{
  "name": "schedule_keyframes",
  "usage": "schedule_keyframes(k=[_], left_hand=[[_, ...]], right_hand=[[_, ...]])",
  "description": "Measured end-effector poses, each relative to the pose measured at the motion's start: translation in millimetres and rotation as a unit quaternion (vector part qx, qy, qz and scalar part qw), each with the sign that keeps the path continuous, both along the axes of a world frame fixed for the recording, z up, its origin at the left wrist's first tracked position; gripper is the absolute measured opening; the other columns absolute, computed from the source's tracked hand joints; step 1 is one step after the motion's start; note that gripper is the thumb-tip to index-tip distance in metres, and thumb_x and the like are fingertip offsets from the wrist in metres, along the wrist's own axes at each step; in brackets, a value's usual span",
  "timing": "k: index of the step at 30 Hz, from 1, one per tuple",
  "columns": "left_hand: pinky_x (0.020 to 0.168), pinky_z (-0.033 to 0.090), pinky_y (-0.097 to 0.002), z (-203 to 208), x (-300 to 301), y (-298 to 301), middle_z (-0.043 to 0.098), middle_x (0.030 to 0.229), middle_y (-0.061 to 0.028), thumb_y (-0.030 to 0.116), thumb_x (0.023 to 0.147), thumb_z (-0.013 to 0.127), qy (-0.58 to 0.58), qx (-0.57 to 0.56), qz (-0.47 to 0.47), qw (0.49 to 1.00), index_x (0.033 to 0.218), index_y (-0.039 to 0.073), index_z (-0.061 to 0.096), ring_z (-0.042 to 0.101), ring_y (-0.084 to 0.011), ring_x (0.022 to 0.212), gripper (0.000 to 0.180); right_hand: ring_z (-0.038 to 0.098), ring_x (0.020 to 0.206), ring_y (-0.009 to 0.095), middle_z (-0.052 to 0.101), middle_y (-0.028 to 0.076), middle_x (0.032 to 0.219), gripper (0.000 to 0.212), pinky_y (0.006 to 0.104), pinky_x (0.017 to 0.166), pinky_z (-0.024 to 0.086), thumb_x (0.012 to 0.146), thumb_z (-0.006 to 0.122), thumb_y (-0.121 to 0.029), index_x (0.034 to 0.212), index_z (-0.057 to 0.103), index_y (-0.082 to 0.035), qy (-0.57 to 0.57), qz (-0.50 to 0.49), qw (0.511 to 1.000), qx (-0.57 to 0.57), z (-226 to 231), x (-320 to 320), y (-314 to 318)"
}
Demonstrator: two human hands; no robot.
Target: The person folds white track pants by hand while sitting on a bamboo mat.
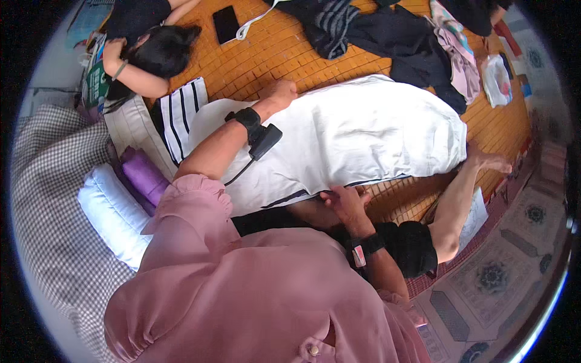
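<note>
A large white garment [363, 127] with a dark inner edge lies spread and wrinkled in front of me. Across its left part reaches my left arm, and my left hand [278, 95] is closed at the garment's far edge; its fingertips are partly hidden. At the near edge, my right hand [348, 204] has its fingers bent, pinching the cloth. A black device with a cable is strapped to my left wrist. Beside the garment's left end lies black-and-white striped cloth [183, 115]; whether it belongs to the garment I cannot tell.
Everything lies on a brown slatted mat [254, 57]. Dark clothes [387, 36] and a pink cloth [459, 57] are heaped at the far right. A person [154, 54] lies at the far left, near a black phone [226, 25]. Purple [144, 175] and pale blue rolled bundles [112, 206] sit left.
</note>
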State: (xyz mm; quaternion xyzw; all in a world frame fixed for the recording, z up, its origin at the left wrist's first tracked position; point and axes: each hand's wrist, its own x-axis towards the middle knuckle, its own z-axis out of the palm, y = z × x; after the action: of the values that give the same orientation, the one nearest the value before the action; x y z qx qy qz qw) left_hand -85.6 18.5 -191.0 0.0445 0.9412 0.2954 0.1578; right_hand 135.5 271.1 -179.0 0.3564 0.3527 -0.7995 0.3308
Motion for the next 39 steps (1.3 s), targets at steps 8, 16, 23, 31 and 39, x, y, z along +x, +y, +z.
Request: schedule_keyframes(k=[8,16,23,31,39], left_hand=[[0.067,0.044,-0.0337,14.3,29.3,14.4,0.062,0.085,-0.0114,0.028,0.076,0.061,-0.006,0.073,-0.023,0.997,0.088,0.005,0.061,0.058,-0.0233,0.08,0.026],[0.068,0.045,-0.0408,2.0,20.5,23.8,0.062,0.082,-0.0113,0.022,0.078,0.053,0.015,0.018,-0.017,1.0,0.081,0.009,0.062,0.059,-0.0284,0.082,0.017],[0.069,0.046,-0.0424,10.4,7.1,23.1,0.062,0.083,-0.0145,0.023,0.079,0.051,-0.02,0.072,-0.008,0.997,0.083,0.005,0.062,0.059,-0.0317,0.081,0.021],[0.076,0.043,-0.0398,24.9,21.6,24.6,0.058,0.092,-0.0146,0.026,0.076,0.058,-0.029,-0.031,-0.071,0.997,0.087,0.005,0.059,0.055,-0.0304,0.091,0.024],[0.072,0.046,-0.0429,20.7,30.5,14.5,0.057,0.08,-0.015,0.011,0.077,0.05,0.135,-0.161,-0.159,0.965,0.084,0.0,0.054,0.057,-0.0336,0.083,0.013]], right_hand=[[0.061,0.078,0.028,0.058,0.016,0.091,0.031,0.0296,0.055,0.046,0.081,0.053,-0.015,0.102,0.049,0.008,0.014,0.085,0.994,0.072,11.8,-0.5,3.4],[0.06,0.072,0.022,0.058,0.011,0.08,0.013,0.0277,0.053,0.043,0.083,0.052,-0.011,0.088,0.05,0.001,-0.057,0.076,0.99,0.105,30.7,-6.5,-5.1],[0.061,0.07,0.024,0.059,0.009,0.079,0.013,0.0306,0.051,0.043,0.082,0.053,-0.011,0.09,0.051,-0.001,-0.063,0.049,0.991,0.108,30.7,-0.8,-4.4],[0.06,0.064,0.023,0.058,0.013,0.078,0.014,0.0285,0.049,0.042,0.083,0.052,-0.011,0.086,0.047,0.002,-0.059,0.053,0.991,0.106,29.0,-3.6,-4.8],[0.061,0.065,0.023,0.06,0.015,0.077,0.016,0.0281,0.048,0.042,0.084,0.05,-0.012,0.088,0.049,0.004,-0.048,0.036,0.996,0.065,20.0,-1.1,1.7]])
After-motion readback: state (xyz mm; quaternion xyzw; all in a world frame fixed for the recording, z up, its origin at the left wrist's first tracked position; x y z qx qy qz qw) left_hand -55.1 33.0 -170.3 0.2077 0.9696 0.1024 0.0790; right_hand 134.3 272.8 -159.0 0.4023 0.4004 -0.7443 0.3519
